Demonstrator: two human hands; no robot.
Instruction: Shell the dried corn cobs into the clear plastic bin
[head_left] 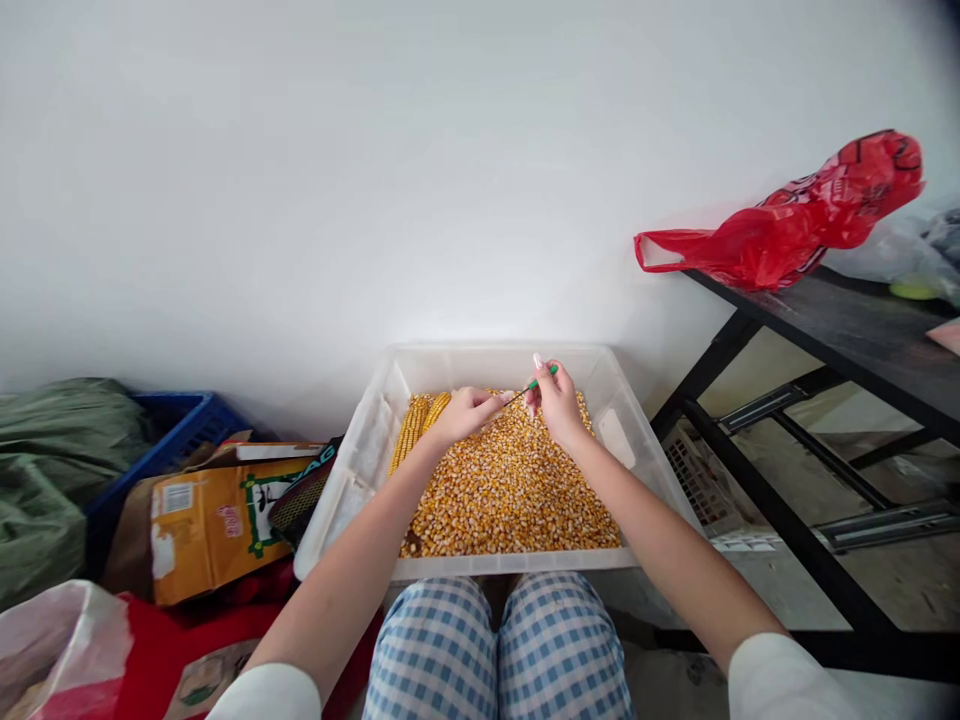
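Place: apparently a storeroom corner
Lower left: cardboard box [202, 530], blue crate [174, 440]
Right: black table [847, 330] with red bag [795, 235]

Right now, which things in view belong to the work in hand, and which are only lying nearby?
Belonging, it seems:
- green-handled tool in the right hand
- corn cobs
- loose kernels
- plastic tub

Apparently just lying about:
- red plastic bag
- orange box
- blue crate
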